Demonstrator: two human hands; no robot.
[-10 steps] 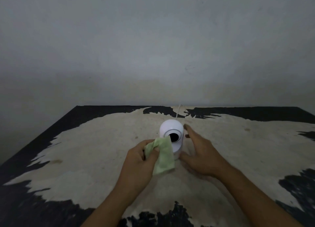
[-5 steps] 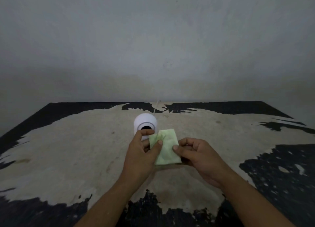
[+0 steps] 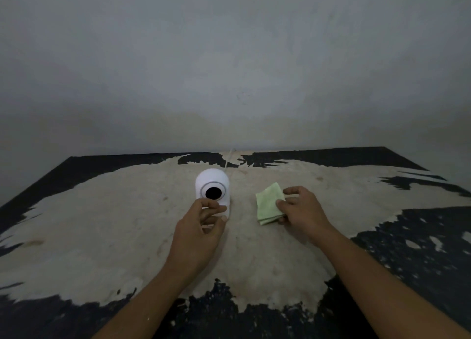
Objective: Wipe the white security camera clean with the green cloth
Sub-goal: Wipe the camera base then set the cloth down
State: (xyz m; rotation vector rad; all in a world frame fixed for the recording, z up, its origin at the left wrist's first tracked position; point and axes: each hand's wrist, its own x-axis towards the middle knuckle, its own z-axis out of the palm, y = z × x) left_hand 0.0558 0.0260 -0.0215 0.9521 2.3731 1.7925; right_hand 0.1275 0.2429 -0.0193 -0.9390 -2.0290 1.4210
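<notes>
A rounded white plastic security camera (image 3: 212,185) with a black round lens stands upright on the worn black-and-beige desk (image 3: 102,224), toward the middle of its far edge, lens facing the near edge. A thin white cable (image 3: 228,160) runs from behind it to the far edge. The left hand (image 3: 198,233) curls its fingers loosely around the camera's base, thumb just beside it. The right hand (image 3: 302,208) pinches the folded pale green cloth (image 3: 270,203), which sits on the desk right of the camera, apart from it.
</notes>
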